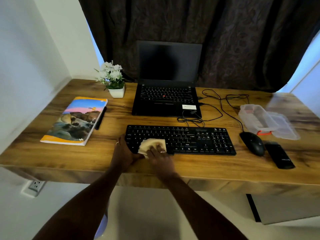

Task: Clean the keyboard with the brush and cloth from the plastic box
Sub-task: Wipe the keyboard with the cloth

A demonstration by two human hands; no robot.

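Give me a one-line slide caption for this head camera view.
Right hand wipes the black keyboard's left end with a beige cloth while the left hand steadies its corner.

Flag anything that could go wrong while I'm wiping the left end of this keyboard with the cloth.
1. The keyboard lies close to the desk's front edge; hard strokes toward you may push it off, though the left hand braces its corner.
2. Wiping rightward with the right hand and cloth could bump the mouse.
3. The cloth may catch on keycaps.
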